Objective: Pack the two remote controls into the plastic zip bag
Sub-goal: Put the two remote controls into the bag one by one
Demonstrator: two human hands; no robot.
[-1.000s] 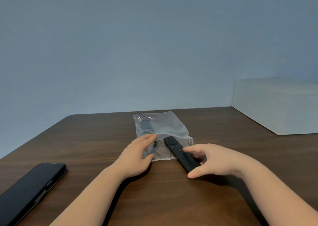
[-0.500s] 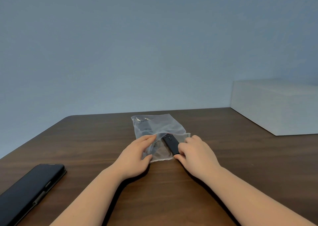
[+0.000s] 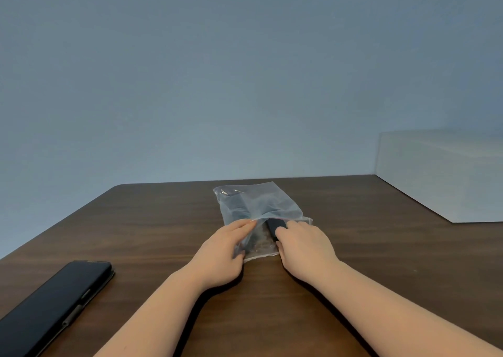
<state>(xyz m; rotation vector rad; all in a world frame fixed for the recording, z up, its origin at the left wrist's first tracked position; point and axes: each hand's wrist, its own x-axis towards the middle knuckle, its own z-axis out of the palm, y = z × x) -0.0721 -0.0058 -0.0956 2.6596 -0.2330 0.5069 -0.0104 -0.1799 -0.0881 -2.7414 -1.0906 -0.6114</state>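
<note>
A clear plastic zip bag (image 3: 261, 201) lies on the brown table, its mouth toward me. One dark remote control (image 3: 239, 205) shows dimly through the bag's left side. A second black remote control (image 3: 276, 224) is partway into the bag's mouth, with only a short stretch showing in front of my right hand (image 3: 303, 243), which grips its near end. My left hand (image 3: 226, 250) pinches the upper flap of the bag's mouth and holds it up.
A black phone in a folio case (image 3: 54, 307) lies at the near left of the table (image 3: 353, 248). A large white box (image 3: 446, 177) stands at the back right. A plain blue-grey wall rises behind the table.
My right hand has pushed the black remote forward, from lying outside the bag to mostly inside its mouth. My left hand has stayed on the bag's opening.
</note>
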